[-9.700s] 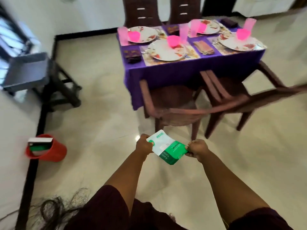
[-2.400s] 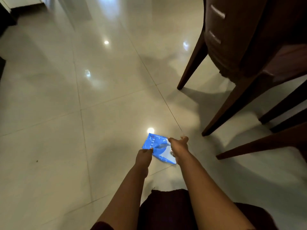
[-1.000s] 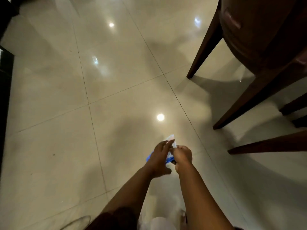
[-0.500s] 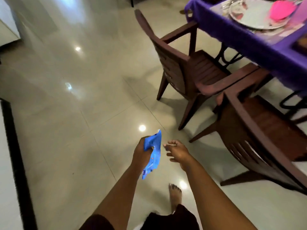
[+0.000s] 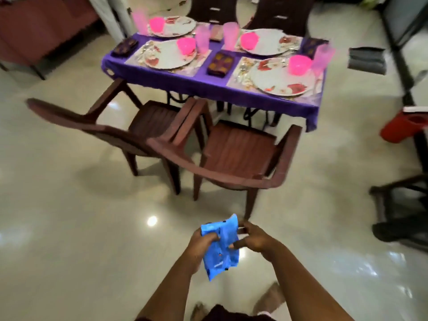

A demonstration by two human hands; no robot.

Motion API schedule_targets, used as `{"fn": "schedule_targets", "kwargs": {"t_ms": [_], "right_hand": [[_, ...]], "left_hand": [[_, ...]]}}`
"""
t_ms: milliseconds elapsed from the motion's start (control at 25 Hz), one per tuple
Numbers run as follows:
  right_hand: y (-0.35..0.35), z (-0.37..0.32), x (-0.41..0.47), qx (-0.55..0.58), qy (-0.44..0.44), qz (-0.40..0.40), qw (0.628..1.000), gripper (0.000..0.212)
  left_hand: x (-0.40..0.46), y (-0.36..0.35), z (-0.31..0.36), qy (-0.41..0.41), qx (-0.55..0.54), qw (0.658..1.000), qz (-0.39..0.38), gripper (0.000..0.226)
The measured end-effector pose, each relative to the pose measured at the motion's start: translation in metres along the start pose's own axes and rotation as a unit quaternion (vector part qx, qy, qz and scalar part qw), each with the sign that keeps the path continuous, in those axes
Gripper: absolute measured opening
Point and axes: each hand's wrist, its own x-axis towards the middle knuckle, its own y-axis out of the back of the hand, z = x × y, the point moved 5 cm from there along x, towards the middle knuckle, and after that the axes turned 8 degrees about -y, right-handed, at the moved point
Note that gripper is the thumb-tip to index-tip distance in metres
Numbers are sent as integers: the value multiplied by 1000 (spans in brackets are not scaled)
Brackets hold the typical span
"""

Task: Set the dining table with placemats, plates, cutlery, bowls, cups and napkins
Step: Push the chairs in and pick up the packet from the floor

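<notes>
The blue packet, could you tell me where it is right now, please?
In the head view the blue packet is low and centre, above the floor, held between the left hand and right hand, just short of the nearer brown chair.

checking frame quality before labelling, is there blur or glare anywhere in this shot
Head view: motion blur smears the brown plastic chairs and the purple-clothed dining table; ceiling-light glare spots the glossy cream tiled floor; wide-angle distortion bends the edges; the crumpled blue plastic packet, held by left hand and right hand, stays fairly sharp.
</notes>
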Motion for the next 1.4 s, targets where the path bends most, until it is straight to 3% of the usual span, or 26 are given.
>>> {"fn": "schedule_targets", "kwargs": {"t_ms": [120, 200, 400, 560, 720, 880, 1040, 1280, 1400], "right_hand": [[106, 52, -31, 55, -48, 50, 996, 56], [176, 75, -53, 79, -62, 86, 991, 45], [346, 118, -108, 213, -5, 204, 956, 22], [422, 138, -126, 357, 37, 254, 898, 6], [479, 157, -100, 445, 17, 263, 856, 14], [551, 161, -62, 467, -18, 273, 841, 24], [658, 140, -31, 460, -33, 240, 854, 18], [777, 93, 3, 456, -9, 199, 868, 33], [834, 86, 35, 463, -26, 216, 859, 39]], "left_hand": [[25, -117, 9, 19, 73, 993, -88, 38], [43, -191, 21, 17, 105, 989, -105, 26], [80, -379, 70, -60, 141, 966, -207, 20], [103, -457, 73, -47, 174, 953, -245, 34], [141, -508, 63, -2, 216, 936, -278, 37], [218, -571, 78, -1, 237, 930, -282, 39], [305, -656, 117, -21, 213, 944, -252, 41], [410, -754, 193, -63, 181, 963, -190, 38], [452, -798, 203, -45, 196, 960, -197, 42]]}}
